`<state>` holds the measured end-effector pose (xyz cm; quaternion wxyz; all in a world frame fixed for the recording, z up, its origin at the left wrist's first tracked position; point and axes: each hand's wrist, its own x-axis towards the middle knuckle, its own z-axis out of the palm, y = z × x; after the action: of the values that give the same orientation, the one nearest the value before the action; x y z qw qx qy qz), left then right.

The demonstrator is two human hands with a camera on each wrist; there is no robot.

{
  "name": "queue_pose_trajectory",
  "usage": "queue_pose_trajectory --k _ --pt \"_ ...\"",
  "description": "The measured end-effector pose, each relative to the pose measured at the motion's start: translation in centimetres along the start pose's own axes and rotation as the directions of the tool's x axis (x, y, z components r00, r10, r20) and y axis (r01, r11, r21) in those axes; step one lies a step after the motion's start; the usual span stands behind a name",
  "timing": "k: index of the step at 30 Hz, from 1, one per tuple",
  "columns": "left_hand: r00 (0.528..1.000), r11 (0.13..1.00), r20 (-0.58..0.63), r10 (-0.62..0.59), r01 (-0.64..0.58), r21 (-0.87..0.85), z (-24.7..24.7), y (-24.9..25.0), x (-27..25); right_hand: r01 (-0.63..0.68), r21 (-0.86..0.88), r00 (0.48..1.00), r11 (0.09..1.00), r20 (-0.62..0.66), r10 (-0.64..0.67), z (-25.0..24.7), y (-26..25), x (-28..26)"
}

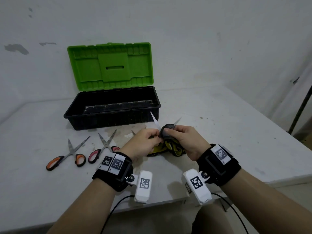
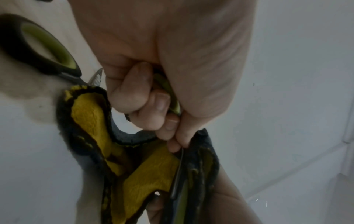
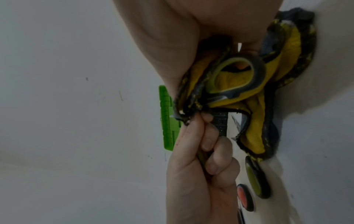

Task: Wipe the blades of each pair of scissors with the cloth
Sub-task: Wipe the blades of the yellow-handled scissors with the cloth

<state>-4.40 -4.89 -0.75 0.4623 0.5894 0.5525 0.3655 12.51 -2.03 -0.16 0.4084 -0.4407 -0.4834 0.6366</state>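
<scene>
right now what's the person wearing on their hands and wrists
Both hands are bare, no sleeves. The left wrist and right wrist each carry a black strap with white square-patterned marker tags. A white boxy camera with its own marker hangs under each, trailing a thin black cable.

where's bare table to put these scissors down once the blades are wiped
Bare table lies right of the right hand, out to the far edge, and near the front edge left of the left hand. Crowded: between the toolbox and the wrists, where the orange-handled scissors and pink-handled scissors lie.
</scene>
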Motion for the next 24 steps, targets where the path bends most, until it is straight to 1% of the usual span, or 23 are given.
queue_pose_trajectory --k 5,9,13,15,16,18,19,20,21,24 --pt "1.000 1.000 0.005 -0.001 0.001 -0.015 0.3 0.2 -0.1 -0.033 0.017 0.999 0.999 -0.039 0.034 -0.2 -0.3 0.3" --pt "1.000 0.999 -0.014 0.006 -0.007 -0.031 0.2 0.6 0.1 -0.064 0.090 0.996 0.994 -0.051 0.069 -0.2 -0.9 0.6" --pt "0.997 0.996 -0.044 0.056 -0.053 0.067 0.0 1.3 0.1 -0.039 0.165 0.997 0.986 -0.061 0.050 -0.7 -2.1 0.7" --pt "0.996 0.992 -0.047 0.079 -0.074 0.103 -0.1 1.5 0.1 0.010 0.179 0.992 0.984 -0.125 0.013 -1.0 -2.9 1.0" --pt "0.995 0.991 -0.044 0.084 -0.079 0.108 -0.2 1.4 0.1 0.052 0.205 0.983 0.977 -0.184 -0.014 -1.4 -3.2 1.3" --pt "0.996 0.992 -0.044 0.083 -0.078 0.104 -0.5 1.2 -0.2 0.151 0.304 0.948 0.940 -0.314 -0.051 -3.0 -4.0 2.1" --pt "0.996 0.993 -0.054 0.072 -0.066 0.102 -0.8 1.0 -0.4 0.180 0.335 0.934 0.925 -0.354 -0.054 -3.9 -4.2 2.3" --pt "0.996 0.994 -0.069 0.059 -0.052 0.099 -1.0 0.8 -0.6 0.182 0.334 0.931 0.925 -0.361 -0.053 -4.6 -4.2 2.3" --pt "0.995 0.995 -0.083 0.052 -0.044 0.089 -1.3 0.6 -0.6 0.159 0.315 0.943 0.936 -0.329 -0.050 -4.7 -4.1 2.2" --pt "0.996 1.000 -0.088 0.030 -0.030 0.002 -1.4 0.7 -0.4 0.081 0.183 0.985 0.980 -0.164 -0.050 -3.3 -2.9 1.1"
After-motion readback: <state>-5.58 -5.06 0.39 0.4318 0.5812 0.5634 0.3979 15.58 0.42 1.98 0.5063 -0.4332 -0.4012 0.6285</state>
